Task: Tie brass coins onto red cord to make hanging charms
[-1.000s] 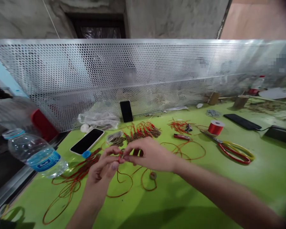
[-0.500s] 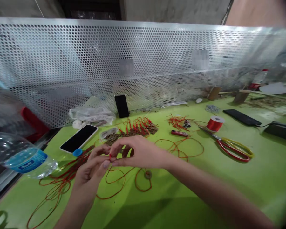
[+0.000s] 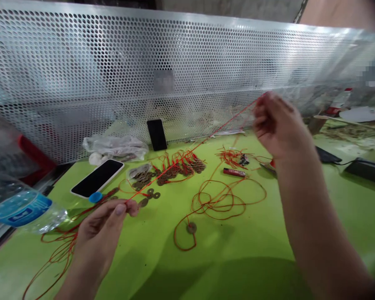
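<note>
A perforated metal screen (image 3: pixel 187 71) runs the full width behind a lime-green tabletop (image 3: pixel 243 258), where a person works a length of red cord (image 3: pixel 193 148). The cord is drawn taut in the air on a diagonal, from low at the left to high at the right, above the clutter. 1 second ago both hands were bunched together over the middle of the tabletop with the cord slack between them; now they stand well apart, which suggests a knot or loop is being pulled tight.

The right hand (image 3: pixel 276 127) is raised in front of the screen, fingers curled shut on the cord's upper end. The left hand (image 3: pixel 104 223) sits low near the tabletop, thumb and forefinger pinched on the lower end.

A clear water bottle (image 3: pixel 17 206) with a blue label lies at the far left edge. Just beyond the left hand lies 1 white-cased phone (image 3: pixel 97 178); a 2nd, darker phone (image 3: pixel 156 134) leans against the screen. Loose red cord coils (image 3: pixel 221 200) lie between the hands, 1 strand carrying a single coin (image 3: pixel 191 227). A heap of corded bronze coins (image 3: pixel 178 168) rests under the taut line, and a small red lighter (image 3: pixel 234 172) lies beside the coils.
</note>
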Demonstrator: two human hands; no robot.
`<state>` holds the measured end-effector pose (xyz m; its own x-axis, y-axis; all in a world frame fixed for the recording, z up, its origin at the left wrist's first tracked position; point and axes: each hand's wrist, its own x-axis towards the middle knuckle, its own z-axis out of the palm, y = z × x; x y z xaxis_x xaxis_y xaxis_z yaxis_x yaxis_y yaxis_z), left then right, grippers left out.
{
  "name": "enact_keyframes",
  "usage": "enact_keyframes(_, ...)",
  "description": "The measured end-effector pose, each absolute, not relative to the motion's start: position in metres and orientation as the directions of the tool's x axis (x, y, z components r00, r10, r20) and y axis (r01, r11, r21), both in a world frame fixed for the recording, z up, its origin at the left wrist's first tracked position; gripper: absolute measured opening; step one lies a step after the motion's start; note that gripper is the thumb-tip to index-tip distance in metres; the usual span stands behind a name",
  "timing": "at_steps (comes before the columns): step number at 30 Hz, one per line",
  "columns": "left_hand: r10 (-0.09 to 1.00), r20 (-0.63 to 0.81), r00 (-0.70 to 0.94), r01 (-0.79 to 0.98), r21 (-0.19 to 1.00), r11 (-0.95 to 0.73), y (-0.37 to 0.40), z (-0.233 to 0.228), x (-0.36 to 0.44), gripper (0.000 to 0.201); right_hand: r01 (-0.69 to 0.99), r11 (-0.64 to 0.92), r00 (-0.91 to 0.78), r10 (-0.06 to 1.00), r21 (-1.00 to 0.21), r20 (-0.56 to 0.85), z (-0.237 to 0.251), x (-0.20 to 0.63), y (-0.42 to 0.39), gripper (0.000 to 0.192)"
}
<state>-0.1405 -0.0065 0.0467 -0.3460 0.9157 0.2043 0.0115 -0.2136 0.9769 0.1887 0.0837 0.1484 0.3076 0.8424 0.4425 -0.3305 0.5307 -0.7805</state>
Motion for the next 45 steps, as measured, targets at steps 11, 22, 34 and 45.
enact_keyframes(11, 0.846, 0.072, -0.528, -0.235, 0.945, -0.227, 0.002, 0.072, -0.134, 0.022, -0.375, 0.745, 0.734, 0.602, -0.551, 0.314, 0.164, 0.244, 0.077, 0.026)
enact_keyframes(22, 0.987, 0.159, 0.01, 0.121, 0.98, -0.159, -0.016, 0.05, -0.126, 0.033, 0.482, 0.844, -0.669, 0.528, -0.236, 0.524, 0.138, 0.116, 0.032, 0.008)
enact_keyframes(34, 0.995, 0.081, -0.05, 0.08, 0.994, -0.077, -0.02, 0.039, -0.121, 0.024, 0.564, 0.81, -0.747, 0.583, -0.16, 0.32, 0.128, 0.111, 0.048, 0.012)
enact_keyframes(45, 0.81, 0.044, -0.585, -0.321, 0.905, -0.28, 0.011, 0.046, -0.185, 0.012, 0.717, 0.344, 0.205, 0.727, -0.606, 0.655, 0.117, 0.222, 0.112, 0.016)
